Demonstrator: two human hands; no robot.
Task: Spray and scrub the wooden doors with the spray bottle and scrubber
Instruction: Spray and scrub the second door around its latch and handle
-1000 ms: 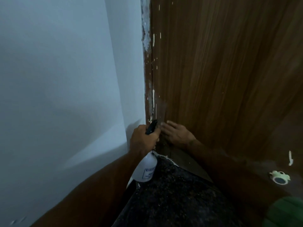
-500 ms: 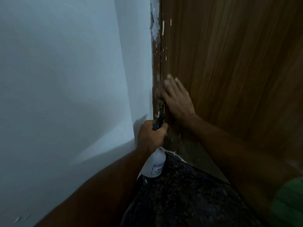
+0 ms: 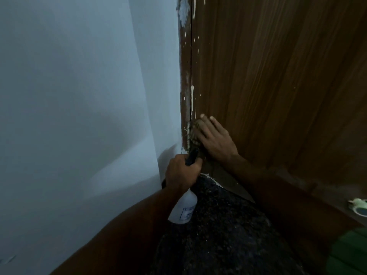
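The left half of the frame is occupied by a pale painted wall (image 3: 79, 96). At lower centre, the left hand (image 3: 181, 172) is seen with its grip curled around the black trigger head of the spray bottle (image 3: 183, 209); the white bottle body hangs below the fist, tilted, above the dark speckled floor (image 3: 218, 235). The nozzle end is directed upward toward the door edge.

Just right of the wall, a narrow door frame strip (image 3: 185, 86) is marked with white paint drips and smears. The wooden door (image 3: 278, 76) fills the upper right of the frame; further white specks are visible along its left edge.

At centre, the right hand (image 3: 215, 138) is laid against the door near that edge, fingers extended and pressed flat. The scrubber (image 3: 194, 132) is held beneath the fingertips, against the door surface beside the frame strip; only its left portion is exposed, and its form is blurred. The right hand is positioned just above and to the right of the left hand, not touching it.

At the lower right edge, a pale green tape roll (image 3: 359, 205) is seen, and a green sleeve (image 3: 349, 253) in the corner.
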